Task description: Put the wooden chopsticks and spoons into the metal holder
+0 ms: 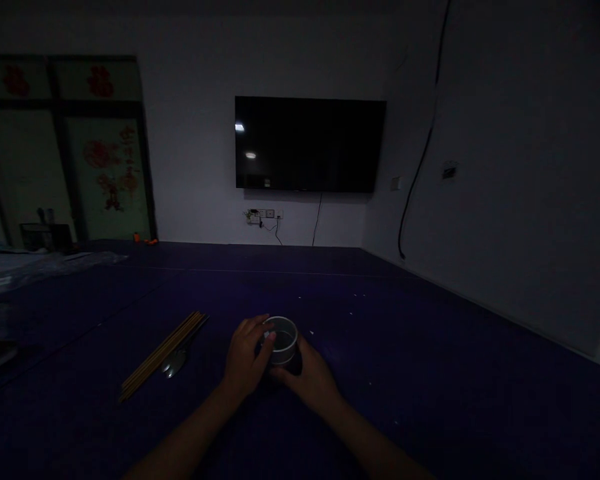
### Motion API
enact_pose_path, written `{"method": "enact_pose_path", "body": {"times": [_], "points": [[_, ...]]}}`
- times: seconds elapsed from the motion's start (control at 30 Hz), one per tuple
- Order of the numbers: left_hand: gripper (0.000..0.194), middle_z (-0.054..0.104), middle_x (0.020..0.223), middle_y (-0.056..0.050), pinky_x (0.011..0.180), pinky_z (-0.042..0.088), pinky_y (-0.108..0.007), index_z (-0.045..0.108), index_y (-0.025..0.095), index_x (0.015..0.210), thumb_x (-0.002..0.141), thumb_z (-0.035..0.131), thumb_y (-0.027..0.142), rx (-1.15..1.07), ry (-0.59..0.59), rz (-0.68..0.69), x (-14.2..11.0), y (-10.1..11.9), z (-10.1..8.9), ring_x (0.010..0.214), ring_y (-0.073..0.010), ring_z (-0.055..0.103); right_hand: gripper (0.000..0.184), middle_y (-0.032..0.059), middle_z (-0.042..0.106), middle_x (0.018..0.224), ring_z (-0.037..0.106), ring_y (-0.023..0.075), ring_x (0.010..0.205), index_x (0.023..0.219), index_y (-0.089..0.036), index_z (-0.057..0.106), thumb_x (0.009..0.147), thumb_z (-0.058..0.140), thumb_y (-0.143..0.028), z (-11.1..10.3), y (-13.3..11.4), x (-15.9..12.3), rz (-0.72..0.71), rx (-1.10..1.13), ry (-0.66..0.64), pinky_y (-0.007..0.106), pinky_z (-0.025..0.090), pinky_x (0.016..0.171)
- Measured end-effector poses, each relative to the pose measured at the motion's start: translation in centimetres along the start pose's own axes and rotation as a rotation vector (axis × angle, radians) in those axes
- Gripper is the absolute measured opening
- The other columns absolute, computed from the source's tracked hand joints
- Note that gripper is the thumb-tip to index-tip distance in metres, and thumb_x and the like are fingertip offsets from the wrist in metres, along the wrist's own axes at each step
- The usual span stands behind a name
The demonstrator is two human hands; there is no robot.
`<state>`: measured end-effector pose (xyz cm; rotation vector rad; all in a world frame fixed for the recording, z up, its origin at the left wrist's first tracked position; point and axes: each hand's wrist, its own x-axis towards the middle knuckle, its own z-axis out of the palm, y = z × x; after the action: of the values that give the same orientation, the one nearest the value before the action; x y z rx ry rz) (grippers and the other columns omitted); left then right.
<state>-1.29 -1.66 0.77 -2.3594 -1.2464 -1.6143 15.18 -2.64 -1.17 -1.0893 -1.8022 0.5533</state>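
A round, open-topped cup (pixel 283 358) with a pale rim stands upright between my two hands, low in the middle of the head view. My left hand (pixel 245 353) grips its left side, the thumb and fingers lying at the rim. Around the right side and lower front curls my right hand (pixel 315 377), closed on the same cup. Its inside looks grey, and the dim light hides any contents. To the left of my hands lies a bundle of wooden chopsticks (pixel 160 357), with metal spoons (pixel 174 363) beside it on the dark blue surface (pixel 430 373).
Clear plastic wrapping (pixel 55 270) and a dark holder (pixel 45 237) are at the far left. Small white scraps dot the surface beyond the cup. A television (pixel 310 143) hangs on the back wall; a black cable (pixel 420 163) runs down the right wall.
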Motion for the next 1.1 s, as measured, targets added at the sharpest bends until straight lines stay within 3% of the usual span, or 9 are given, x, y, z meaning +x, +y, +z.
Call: {"method": "enact_pose_path", "body": {"times": [0.17, 0.63, 1.1], "points": [[0.028, 0.064, 0.114, -0.008, 0.090, 0.045, -0.044, 0.069, 0.023, 0.089, 0.089, 0.043, 0.035, 0.001, -0.024, 0.005, 0.23, 0.49, -0.36, 0.105, -0.0232, 0.056, 0.072, 0.0093, 0.060, 0.123, 0.056, 0.0269, 0.112, 0.129, -0.022, 0.046, 0.064, 0.075, -0.031, -0.02, 0.01, -0.01, 0.001, 0.003, -0.006, 0.042, 0.043, 0.094], [0.027, 0.066, 0.110, -0.008, 0.085, 0.046, -0.040, 0.068, 0.020, 0.079, 0.087, 0.042, 0.024, 0.009, -0.011, 0.048, 0.38, 0.43, -0.58, 0.099, -0.0222, 0.058, 0.074, 0.0089, 0.059, 0.124, 0.055, 0.0267, 0.113, 0.131, -0.022, 0.045, 0.064, 0.075, -0.032, -0.19, -0.04, -0.08, -0.036, -0.018, -0.009, 0.041, 0.042, 0.095], [0.027, 0.069, 0.103, -0.008, 0.086, 0.050, -0.039, 0.070, 0.020, 0.088, 0.081, 0.044, 0.017, -0.178, 0.077, -0.035, 0.46, 0.01, -0.64, 0.097, -0.0207, 0.062, 0.078, 0.0099, 0.057, 0.128, 0.053, 0.0271, 0.116, 0.133, -0.022, 0.043, 0.064, 0.076, -0.037, -0.04, 0.51, -0.15, -0.070, -0.029, 0.004, 0.042, 0.041, 0.097]]}}
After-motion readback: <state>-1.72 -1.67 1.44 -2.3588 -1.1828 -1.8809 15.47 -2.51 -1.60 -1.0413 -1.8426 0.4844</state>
